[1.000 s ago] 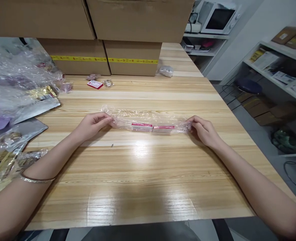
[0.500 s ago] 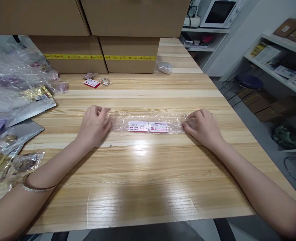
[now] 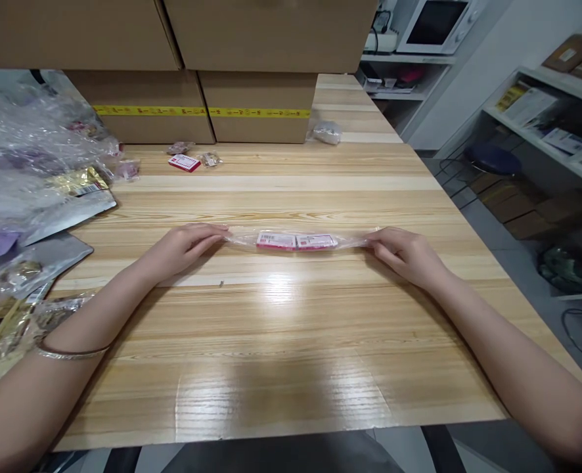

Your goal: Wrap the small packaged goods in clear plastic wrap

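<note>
Two small white and red boxes (image 3: 295, 241) sit end to end inside a strip of clear plastic wrap (image 3: 347, 242). My left hand (image 3: 187, 246) pinches the wrap's left end between thumb and fingers. The right end is gathered in the fingers of my right hand (image 3: 403, 253). Between the hands the wrap is narrow and stretched sideways around the boxes, low over the wooden table (image 3: 291, 309). I cannot tell whether the boxes touch the tabletop.
Clear plastic packaging (image 3: 35, 151) and silver pouches (image 3: 74, 217) crowd the left side. Cardboard boxes (image 3: 261, 98) stand stacked at the back. Another red and white box (image 3: 184, 163) lies near them with small packets. A crumpled plastic bundle (image 3: 327, 133) rests farther right.
The wrap, which was wide and flat, is now drawn into a narrow strip around the boxes. Both hands have closed on its ends, and the boxes have tilted.
</note>
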### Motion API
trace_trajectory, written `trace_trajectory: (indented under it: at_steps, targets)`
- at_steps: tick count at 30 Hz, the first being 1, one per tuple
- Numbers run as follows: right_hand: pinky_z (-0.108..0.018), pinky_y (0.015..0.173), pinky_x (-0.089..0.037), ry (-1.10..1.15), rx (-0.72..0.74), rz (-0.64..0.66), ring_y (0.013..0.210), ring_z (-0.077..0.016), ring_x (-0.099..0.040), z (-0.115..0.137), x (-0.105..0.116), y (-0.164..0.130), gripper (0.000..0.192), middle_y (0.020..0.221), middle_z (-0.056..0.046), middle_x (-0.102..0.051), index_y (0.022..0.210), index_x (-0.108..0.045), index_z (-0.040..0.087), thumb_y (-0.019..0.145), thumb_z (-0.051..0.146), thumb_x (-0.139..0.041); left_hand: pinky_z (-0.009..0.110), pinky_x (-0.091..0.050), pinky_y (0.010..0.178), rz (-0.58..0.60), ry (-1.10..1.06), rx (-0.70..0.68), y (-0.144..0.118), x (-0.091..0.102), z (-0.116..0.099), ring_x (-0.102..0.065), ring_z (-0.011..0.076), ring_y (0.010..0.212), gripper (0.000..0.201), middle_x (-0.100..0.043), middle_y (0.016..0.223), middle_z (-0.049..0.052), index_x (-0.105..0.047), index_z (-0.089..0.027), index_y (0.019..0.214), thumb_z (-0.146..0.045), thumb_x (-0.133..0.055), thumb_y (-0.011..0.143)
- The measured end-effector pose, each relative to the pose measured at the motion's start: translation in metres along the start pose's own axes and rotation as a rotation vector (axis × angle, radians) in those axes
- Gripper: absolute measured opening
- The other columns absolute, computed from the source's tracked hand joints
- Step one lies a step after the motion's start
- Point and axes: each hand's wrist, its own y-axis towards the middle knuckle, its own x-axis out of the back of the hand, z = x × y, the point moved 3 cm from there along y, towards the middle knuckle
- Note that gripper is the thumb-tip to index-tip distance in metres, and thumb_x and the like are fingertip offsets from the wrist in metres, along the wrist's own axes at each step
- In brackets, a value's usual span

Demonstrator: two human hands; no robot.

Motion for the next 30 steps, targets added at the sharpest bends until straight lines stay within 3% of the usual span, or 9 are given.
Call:
trace_trajectory:
  at_steps: [4,8,10,13,15,18,20,23,30]
  targets:
    - [-0.034,0.062,-0.049,0.028,-0.287,0.024,0.063,-0.0204,-0.065,-0.001,-0.005,0.003,0.02,0.072,-0.002,-0.07,0.097,-0.063,0.022,0.091,0.032,-0.046,0.035,-0.051,0.083,-0.073,0.027,0.187,0.004,-0.002,-0.006,-0.066,0.023,0.086,0.039,-0.073,0.093,0.006,-0.065,-0.022,0.094,-0.048,-0.036,0.097]
    - [-0.036,0.062,-0.047,-0.136,-0.478,0.028,0.066,-0.0239,-0.064,0.001,-0.01,0.005,0.026,0.078,-0.004,-0.07,0.102,-0.059,0.022,0.083,0.039,-0.059,0.038,-0.049,0.081,-0.104,0.172,0.293,0.01,-0.013,-0.011,-0.064,0.0258,0.085,0.032,-0.068,0.088,0.007,-0.063,-0.019,0.103,-0.042,-0.043,0.093]
    - [-0.043,0.071,-0.049,-0.276,-0.46,-0.081,0.08,-0.0308,-0.067,0.006,-0.005,0.004,0.037,0.09,-0.011,-0.072,0.108,-0.06,0.019,0.081,0.044,-0.063,0.044,-0.047,0.088,-0.271,0.324,0.282,0.007,-0.011,-0.018,-0.061,0.0313,0.1,0.036,-0.066,0.103,0.013,-0.061,-0.017,0.113,-0.041,-0.052,0.089]
    - [-0.056,0.096,-0.043,-0.431,-0.247,-0.288,0.114,-0.0393,-0.06,0.027,0.003,0.001,0.048,0.121,-0.023,-0.066,0.122,-0.057,0.013,0.087,0.045,-0.059,0.049,-0.045,0.09,-0.563,0.493,0.141,-0.007,-0.003,-0.042,-0.057,0.0342,0.108,0.035,-0.063,0.113,0.017,-0.063,-0.017,0.112,-0.041,-0.059,0.087]
    - [-0.058,0.109,-0.034,-0.423,-0.07,-0.287,0.13,-0.0372,-0.051,0.048,0.001,-0.001,0.051,0.135,-0.022,-0.059,0.135,-0.05,0.012,0.094,0.042,-0.052,0.044,-0.047,0.081,-0.503,0.492,-0.04,-0.016,-0.007,-0.063,-0.061,0.0282,0.092,0.022,-0.067,0.094,0.012,-0.067,-0.02,0.094,-0.038,-0.055,0.091]
    - [-0.055,0.119,-0.024,-0.308,0.143,-0.065,0.144,-0.0311,-0.038,0.077,-0.018,0.0,0.06,0.15,-0.017,-0.049,0.149,-0.037,0.014,0.099,0.045,-0.045,0.039,-0.049,0.071,-0.199,0.467,-0.181,-0.026,-0.027,-0.087,-0.062,0.0237,0.076,0.034,-0.068,0.077,0.007,-0.068,-0.021,0.08,-0.036,-0.044,0.098]
    - [-0.054,0.121,-0.021,-0.237,0.187,0.09,0.148,-0.03,-0.031,0.088,-0.034,0.002,0.066,0.156,-0.014,-0.041,0.153,-0.032,0.016,0.099,0.052,-0.043,0.043,-0.051,0.078,-0.127,0.49,-0.112,-0.029,-0.04,-0.092,-0.065,0.0285,0.09,0.04,-0.073,0.096,0.012,-0.072,-0.017,0.096,-0.039,-0.039,0.101]
    - [-0.054,0.119,-0.023,-0.185,0.152,0.197,0.148,-0.0311,-0.028,0.094,-0.05,0.006,0.067,0.159,-0.01,-0.037,0.155,-0.032,0.022,0.099,0.058,-0.04,0.051,-0.048,0.093,-0.156,0.515,0.026,-0.029,-0.051,-0.089,-0.058,0.0391,0.118,0.051,-0.064,0.128,0.021,-0.064,-0.01,0.125,-0.047,-0.039,0.1]
    - [-0.051,0.103,-0.035,-0.287,0.083,0.105,0.122,-0.0334,-0.045,0.101,-0.059,0.022,0.068,0.132,-0.014,-0.055,0.149,-0.046,0.029,0.095,0.069,-0.036,0.055,-0.048,0.093,-0.109,0.514,0.217,-0.022,-0.04,-0.076,-0.061,0.0393,0.11,0.054,-0.064,0.112,0.021,-0.058,-0.012,0.129,-0.051,-0.037,0.1]
